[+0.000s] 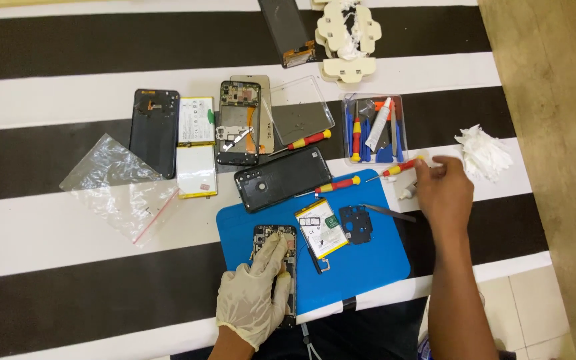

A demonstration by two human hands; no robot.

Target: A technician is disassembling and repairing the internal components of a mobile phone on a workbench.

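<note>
Gloved left hand [255, 293] lies flat, pinning the opened phone [276, 267] on the blue mat [368, 260], while the bare right hand [443, 190] seems to pinch the small screwdriver [401, 167]; better keep that phone steady

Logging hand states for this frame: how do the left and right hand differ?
The left hand wears a pale glove; the right hand is bare. The left hand lies flat on the opened phone on the blue mat; the right hand reaches off the mat, fingertips at a red-and-yellow screwdriver. Both enter from the bottom edge.
</note>
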